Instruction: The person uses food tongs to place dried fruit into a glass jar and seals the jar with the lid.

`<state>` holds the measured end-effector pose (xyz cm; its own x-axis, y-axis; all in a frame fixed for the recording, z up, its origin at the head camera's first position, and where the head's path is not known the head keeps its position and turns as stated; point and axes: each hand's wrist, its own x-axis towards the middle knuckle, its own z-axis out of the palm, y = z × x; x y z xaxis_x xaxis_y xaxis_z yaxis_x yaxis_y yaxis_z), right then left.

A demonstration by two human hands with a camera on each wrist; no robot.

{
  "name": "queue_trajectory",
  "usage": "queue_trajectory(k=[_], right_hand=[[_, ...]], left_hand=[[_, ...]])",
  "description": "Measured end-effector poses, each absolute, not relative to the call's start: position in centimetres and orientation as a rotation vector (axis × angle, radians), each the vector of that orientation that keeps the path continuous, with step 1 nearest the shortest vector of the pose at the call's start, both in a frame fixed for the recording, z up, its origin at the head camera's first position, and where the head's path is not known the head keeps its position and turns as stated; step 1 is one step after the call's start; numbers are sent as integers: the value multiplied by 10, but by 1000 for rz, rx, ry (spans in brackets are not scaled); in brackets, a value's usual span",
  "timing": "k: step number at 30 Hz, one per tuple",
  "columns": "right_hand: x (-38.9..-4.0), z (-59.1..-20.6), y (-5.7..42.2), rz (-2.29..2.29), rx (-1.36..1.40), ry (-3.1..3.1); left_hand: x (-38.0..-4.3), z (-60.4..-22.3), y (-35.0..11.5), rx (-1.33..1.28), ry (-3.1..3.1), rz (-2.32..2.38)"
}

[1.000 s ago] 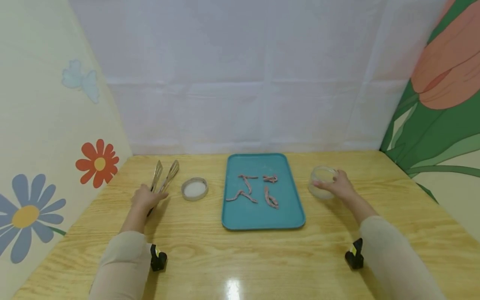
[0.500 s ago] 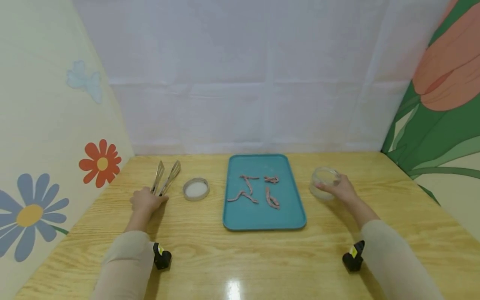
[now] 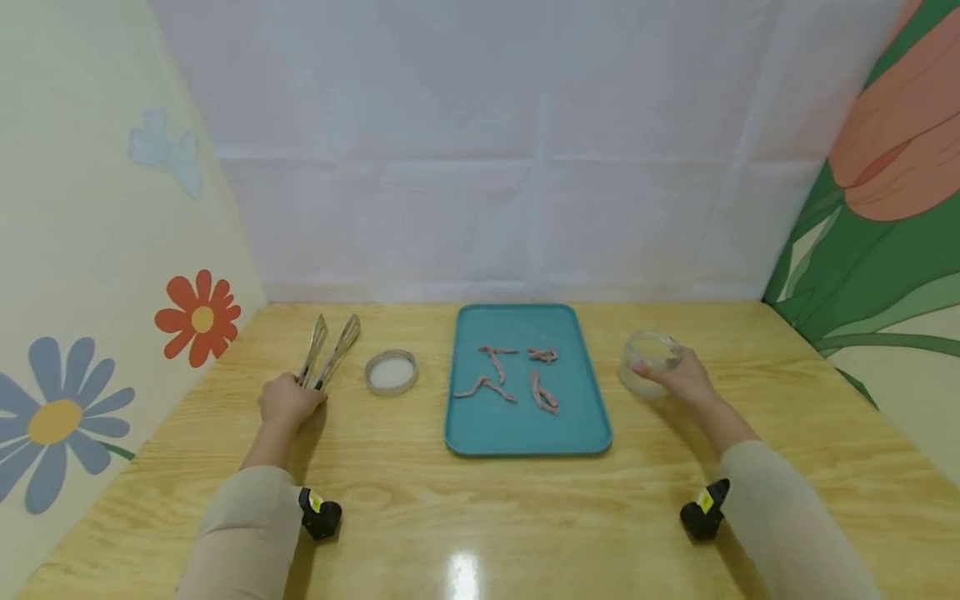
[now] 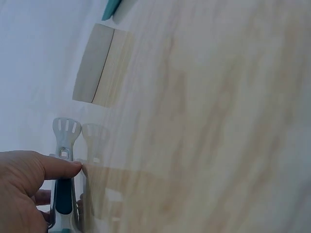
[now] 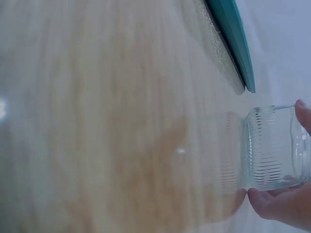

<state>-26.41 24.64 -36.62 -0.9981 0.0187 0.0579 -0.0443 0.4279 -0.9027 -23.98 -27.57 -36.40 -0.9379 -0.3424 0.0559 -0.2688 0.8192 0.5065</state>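
On the table's left side, my left hand (image 3: 288, 400) holds a pair of metal tongs (image 3: 332, 360) by the handles. The tongs' slotted ends are spread apart and point away from me. In the left wrist view, thumb and fingers lie either side of a dark green grip (image 4: 63, 196). To the right, my right hand (image 3: 685, 379) grips a clear glass jar (image 3: 637, 381), thumb on one side and fingers on the other. The right wrist view shows its ribbed wall (image 5: 267, 145) and base at the tabletop.
A blue tray (image 3: 517, 433) in the middle bears several pinkish twisted strips (image 3: 543, 392). Between tongs and tray lies a shallow round grey-rimmed piece (image 3: 392, 390), white inside. A white cloth (image 3: 487, 167) hangs behind the table (image 3: 420, 517); painted walls flank it.
My left hand has shifted slightly toward me along the tongs, and its thumb has drawn in against them. The right hand stays on the jar.
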Motion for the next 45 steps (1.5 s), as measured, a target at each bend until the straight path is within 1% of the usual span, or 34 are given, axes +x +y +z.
queue_trajectory(k=[13,23,31,45], right_hand=[[-265,-370,249,1626,11,-2617],[-262,-369,245,1624,-68,-2634],[-262,-370,244,1634,-51,-2593],[-261,-369,246,1660,-41,-2569]], left_hand=[[-236,-368,-275,451,-2813,-827],[-234,-358,-272,428,-2760,-931],[-234,-347,-268,301,-2772,-887],[-223,-316,-239,-51,-2765,-896]])
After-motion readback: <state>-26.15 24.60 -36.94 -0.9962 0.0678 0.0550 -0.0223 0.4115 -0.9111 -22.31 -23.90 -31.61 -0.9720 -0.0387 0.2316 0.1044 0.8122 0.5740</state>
